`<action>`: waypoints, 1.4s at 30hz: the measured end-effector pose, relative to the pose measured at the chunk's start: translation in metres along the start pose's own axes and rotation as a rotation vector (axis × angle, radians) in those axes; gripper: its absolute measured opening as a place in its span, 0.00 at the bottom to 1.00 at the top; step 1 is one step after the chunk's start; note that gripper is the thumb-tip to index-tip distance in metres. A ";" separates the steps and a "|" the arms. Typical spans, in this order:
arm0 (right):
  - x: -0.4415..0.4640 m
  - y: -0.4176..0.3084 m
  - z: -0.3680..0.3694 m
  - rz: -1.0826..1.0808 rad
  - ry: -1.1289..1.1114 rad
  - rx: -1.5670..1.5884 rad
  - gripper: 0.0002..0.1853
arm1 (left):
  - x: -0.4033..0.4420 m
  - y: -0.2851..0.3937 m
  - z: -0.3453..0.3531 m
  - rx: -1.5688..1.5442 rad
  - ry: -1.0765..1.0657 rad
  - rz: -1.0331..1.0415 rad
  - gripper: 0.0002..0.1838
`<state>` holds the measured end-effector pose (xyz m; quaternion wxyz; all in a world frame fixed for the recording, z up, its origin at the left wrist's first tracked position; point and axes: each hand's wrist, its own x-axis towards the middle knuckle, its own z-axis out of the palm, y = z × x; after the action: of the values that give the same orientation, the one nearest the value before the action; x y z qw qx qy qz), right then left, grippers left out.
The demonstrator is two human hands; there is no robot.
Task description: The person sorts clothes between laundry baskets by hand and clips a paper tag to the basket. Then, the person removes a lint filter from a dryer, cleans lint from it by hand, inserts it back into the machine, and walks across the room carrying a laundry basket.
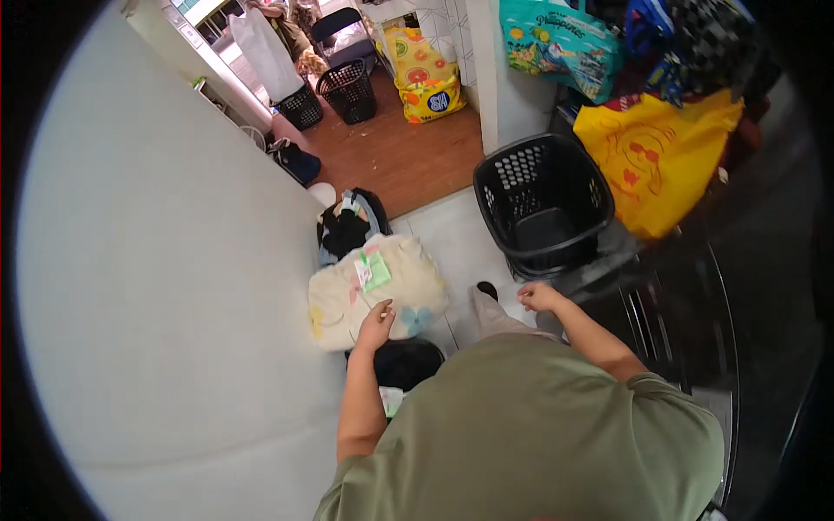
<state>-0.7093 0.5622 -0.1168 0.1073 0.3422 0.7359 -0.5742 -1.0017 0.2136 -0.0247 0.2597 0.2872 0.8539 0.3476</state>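
Note:
My left hand (376,326) is over the near edge of a cream, flower-patterned soft bundle (408,269), perhaps a folded blanket. Its fingers are loosely stretched, and I cannot tell whether they touch the cloth. On top of the bundle lies a small green and white packet or tag (373,272). My right hand (540,297) hangs with loosely bent fingers and nothing visible in them, just in front of a black plastic basket (543,252). That basket has perforated sides, and its inside looks bare.
Dark containers, one holding clothes (352,227), stand along the left wall. A yellow bag (665,161) and a teal bag (560,48) are at the right. Beyond the doorway are two black baskets, a fruit-print bag (421,74), a chair (340,30) and part of another person.

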 end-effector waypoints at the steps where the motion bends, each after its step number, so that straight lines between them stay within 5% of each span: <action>1: 0.018 -0.017 -0.009 -0.083 -0.149 -0.176 0.18 | 0.031 0.001 -0.011 0.010 -0.041 0.018 0.22; 2: 0.039 -0.045 -0.029 -0.183 -0.290 -0.361 0.20 | 0.051 0.006 -0.023 0.247 0.014 0.146 0.22; 4: 0.059 -0.107 -0.061 -0.082 -0.442 -0.194 0.24 | 0.105 -0.064 -0.017 0.214 0.124 0.010 0.24; 7: 0.103 -0.143 -0.088 -0.057 -0.368 0.200 0.26 | 0.122 -0.072 -0.002 0.100 0.234 -0.313 0.21; 10: 0.142 -0.181 -0.131 -0.007 -0.239 0.344 0.23 | 0.157 -0.078 -0.006 0.151 -0.086 -0.444 0.19; 17: 0.276 -0.233 -0.244 0.001 0.186 0.324 0.21 | 0.360 -0.082 -0.084 0.331 -0.609 -0.336 0.17; 20: 0.354 -0.251 -0.267 0.009 0.330 0.550 0.18 | 0.512 -0.098 -0.145 0.659 -0.775 0.009 0.17; 21: 0.387 -0.245 -0.273 0.015 0.384 0.599 0.16 | 0.564 -0.095 -0.166 0.800 -0.746 0.188 0.17; 22: 0.423 -0.245 -0.268 0.085 0.484 0.713 0.13 | 0.602 -0.045 -0.179 0.406 -0.215 -0.132 0.18; 23: 0.469 -0.212 -0.264 0.196 0.478 0.503 0.23 | 0.659 -0.049 -0.184 0.447 -0.059 -0.052 0.18; 24: 0.498 -0.225 -0.250 0.406 0.347 0.136 0.24 | 0.696 0.031 -0.214 0.314 -0.135 -0.418 0.20; 26: 0.555 -0.277 -0.248 0.720 0.083 -0.643 0.27 | 0.761 0.023 -0.231 -0.106 -0.081 -0.318 0.22; 28: 0.626 -0.333 -0.251 0.156 -0.381 -0.743 0.27 | 0.778 0.133 -0.287 -0.105 -0.187 -0.259 0.22; 30: 0.691 -0.432 -0.265 -0.157 -0.369 -0.627 0.26 | 0.800 0.143 -0.317 -0.130 -0.147 -0.247 0.22; 32: 0.706 -0.588 -0.301 -0.090 -0.178 -0.321 0.25 | 0.815 0.123 -0.326 -0.051 -0.112 -0.293 0.23; 34: 0.788 -0.600 -0.335 -0.454 0.055 -0.520 0.24 | 0.828 0.066 -0.317 0.166 -0.091 -0.382 0.23; 37: 0.876 -0.667 -0.400 -0.284 0.164 -0.670 0.20 | 0.822 0.095 -0.321 0.345 -0.130 -0.449 0.25; 39: 0.935 -0.697 -0.444 -0.317 0.270 -0.846 0.16 | 0.821 0.071 -0.299 0.169 -0.069 -0.366 0.27; 42: 1.044 -0.701 -0.509 -0.286 0.386 -0.672 0.15 | 0.821 0.072 -0.259 -0.191 0.064 -0.542 0.27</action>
<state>-1.8047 1.3527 0.0104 -0.0076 0.2837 0.9293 -0.2363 -1.7214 0.6920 -0.0102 0.3421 0.0118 0.8707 0.3531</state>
